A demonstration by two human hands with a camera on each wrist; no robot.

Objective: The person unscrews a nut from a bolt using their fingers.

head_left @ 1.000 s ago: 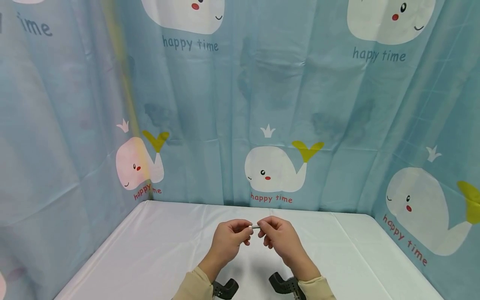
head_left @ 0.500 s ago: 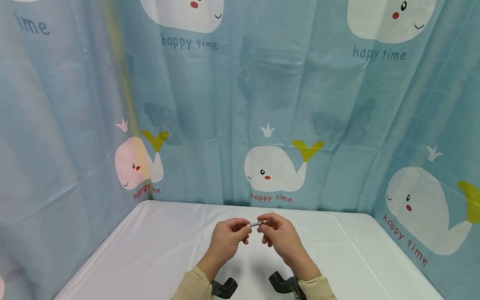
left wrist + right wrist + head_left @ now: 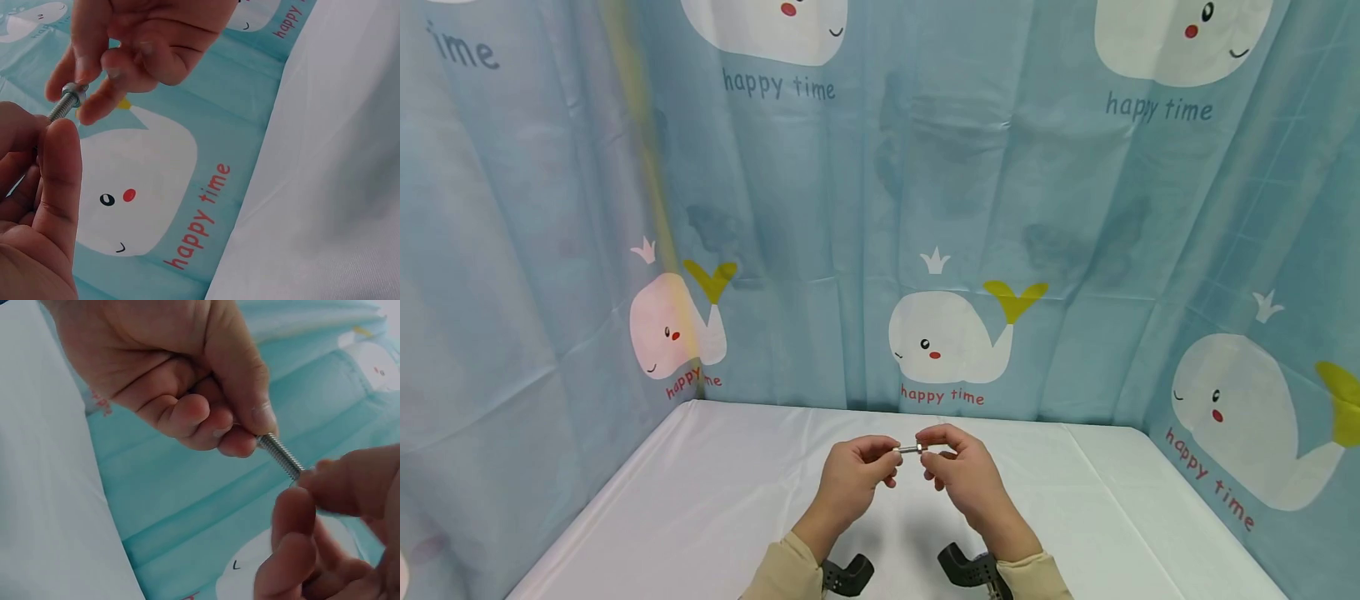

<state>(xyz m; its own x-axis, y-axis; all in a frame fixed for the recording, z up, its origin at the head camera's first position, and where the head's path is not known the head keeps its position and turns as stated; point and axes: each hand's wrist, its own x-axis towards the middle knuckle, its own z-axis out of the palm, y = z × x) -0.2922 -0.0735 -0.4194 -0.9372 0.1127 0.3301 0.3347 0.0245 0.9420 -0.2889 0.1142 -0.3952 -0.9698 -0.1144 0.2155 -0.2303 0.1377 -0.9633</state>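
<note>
Above the table, my left hand pinches one end of a silver threaded bolt between thumb and fingers; that end is covered by the fingertips. A small metal nut sits at the bolt's other end, toward the right hand. My right hand has its thumb and index finger at the nut, one on either side, with the other fingers curled loosely below. In the right wrist view these fingertips hide most of the nut. Bare thread shows between the two hands.
A white cloth covers the table beneath the hands. Blue curtains printed with whales hang behind and along both sides. Each wrist carries a black camera mount next to a beige sleeve.
The hands have risen slightly. The right fingers have opened out from a closer grip, so the nut and more of the bolt now show. The bolt tilted, then came back nearly level.
</note>
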